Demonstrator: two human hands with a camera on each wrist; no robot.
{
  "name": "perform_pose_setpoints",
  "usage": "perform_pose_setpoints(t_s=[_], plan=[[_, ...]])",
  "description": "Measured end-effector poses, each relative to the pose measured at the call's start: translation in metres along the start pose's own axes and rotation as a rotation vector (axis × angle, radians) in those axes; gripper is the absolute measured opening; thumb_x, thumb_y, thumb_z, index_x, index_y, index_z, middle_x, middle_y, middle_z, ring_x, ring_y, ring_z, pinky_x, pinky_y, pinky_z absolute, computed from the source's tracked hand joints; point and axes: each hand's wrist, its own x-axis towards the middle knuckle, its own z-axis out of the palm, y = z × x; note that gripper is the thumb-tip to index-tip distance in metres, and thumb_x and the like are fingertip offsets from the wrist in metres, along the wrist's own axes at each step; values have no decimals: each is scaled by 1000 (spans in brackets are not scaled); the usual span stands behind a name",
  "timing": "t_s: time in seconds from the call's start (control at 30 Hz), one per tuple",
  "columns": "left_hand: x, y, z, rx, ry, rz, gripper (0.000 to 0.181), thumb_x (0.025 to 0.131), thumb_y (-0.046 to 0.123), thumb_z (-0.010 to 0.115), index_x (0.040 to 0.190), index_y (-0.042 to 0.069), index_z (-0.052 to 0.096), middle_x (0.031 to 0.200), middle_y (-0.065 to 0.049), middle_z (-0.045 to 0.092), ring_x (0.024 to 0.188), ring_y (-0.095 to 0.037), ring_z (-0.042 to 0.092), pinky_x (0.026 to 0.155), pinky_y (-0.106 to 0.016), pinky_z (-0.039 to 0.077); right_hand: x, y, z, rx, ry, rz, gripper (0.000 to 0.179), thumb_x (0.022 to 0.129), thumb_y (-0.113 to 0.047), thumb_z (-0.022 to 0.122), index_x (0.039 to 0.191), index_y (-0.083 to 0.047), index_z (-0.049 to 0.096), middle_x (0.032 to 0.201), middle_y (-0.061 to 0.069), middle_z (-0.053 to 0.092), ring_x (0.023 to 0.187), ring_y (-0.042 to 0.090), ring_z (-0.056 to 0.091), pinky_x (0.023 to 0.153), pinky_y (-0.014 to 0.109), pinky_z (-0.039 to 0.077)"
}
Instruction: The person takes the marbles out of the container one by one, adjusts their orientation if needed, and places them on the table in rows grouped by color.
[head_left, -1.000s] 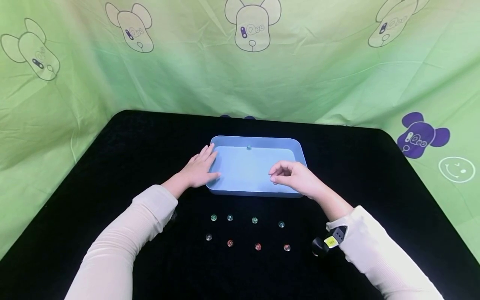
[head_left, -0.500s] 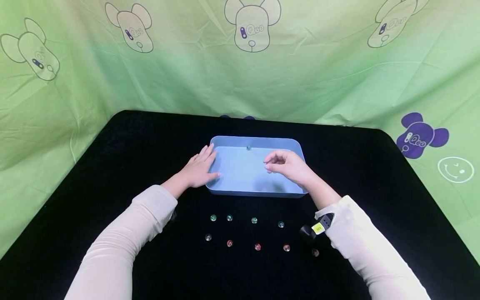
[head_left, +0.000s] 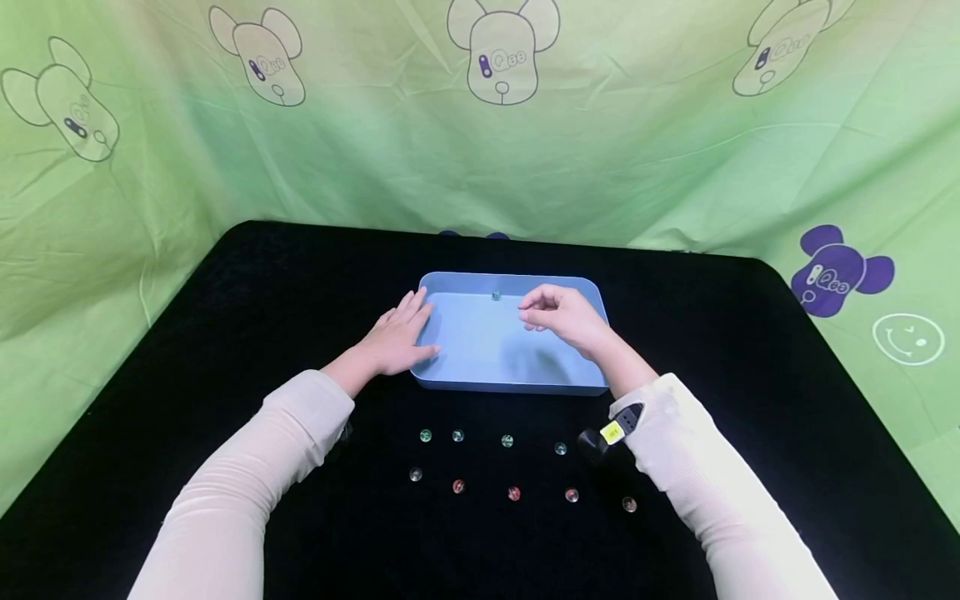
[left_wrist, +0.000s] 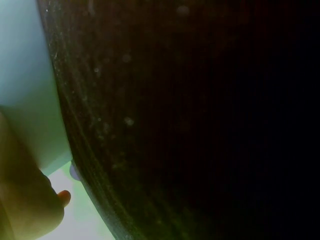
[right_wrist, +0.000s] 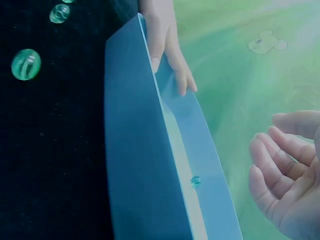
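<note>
A shallow blue tray (head_left: 472, 342) sits on the black-covered table. One small glassy marble (head_left: 496, 295) lies inside, near its back wall; the right wrist view shows that marble (right_wrist: 195, 181) as blue-green. My left hand (head_left: 397, 337) rests on the tray's left rim with straight, spread fingers. Above the tray's right half is my right hand (head_left: 566, 317), its fingers loosely curled. In the right wrist view no object shows in the right hand (right_wrist: 290, 170), whose thumb and fingertips stand apart. The left wrist view is mostly dark, with part of a hand (left_wrist: 30, 200) at its left.
In front of the tray lie several marbles in two loose rows: a nearer row with a red marble (head_left: 513, 493) and a farther one with a green marble (head_left: 507, 441). A green printed curtain (head_left: 600, 167) hangs around the table.
My right hand has moved left and farther back over the tray, uncovering a marble at the right end of the nearer row. The left hand and the marble in the tray stay put.
</note>
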Motion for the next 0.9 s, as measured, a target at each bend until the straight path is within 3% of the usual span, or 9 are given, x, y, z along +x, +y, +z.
perform_pose_setpoints(t_s=[0.2,0.37,0.5,0.9], plan=[[0,0,-1,-4,0,-11,72,86,46,42,139,7,12,143,-4,-10,129,-20,-10,100,-44,7,13,-2,0,-19,12,29,24,83,-10,56,100,7,54,85,15,58,75,20,56,77,44,40],[0,0,0,-1,0,-1,72,86,45,43,139,6,12,143,-6,-9,129,-22,-8,100,-44,8,20,0,0,-27,23,49,23,83,-10,55,100,5,54,91,17,58,77,20,57,73,35,43],[1,-1,0,8,1,3,72,86,45,43,139,6,12,144,-7,-7,129,-23,-7,100,-45,8,26,4,1,-25,34,70,23,83,-11,56,100,5,54,89,12,58,77,19,57,71,30,44],[1,-1,-1,5,-4,-6,72,86,45,42,139,6,12,143,-6,-9,129,-22,-8,100,-44,8,44,5,8,26,75,127,21,81,-10,57,97,3,55,92,10,58,80,24,58,71,29,44]])
